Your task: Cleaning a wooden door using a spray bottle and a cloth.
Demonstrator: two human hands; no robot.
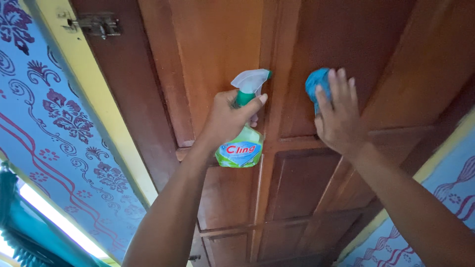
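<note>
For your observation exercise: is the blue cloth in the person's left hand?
No, the right hand presses the crumpled blue cloth against the brown wooden panelled door.

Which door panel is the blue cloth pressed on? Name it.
The upper right panel, under the right hand holding the blue cloth; the spray bottle fronts the left one.
</note>
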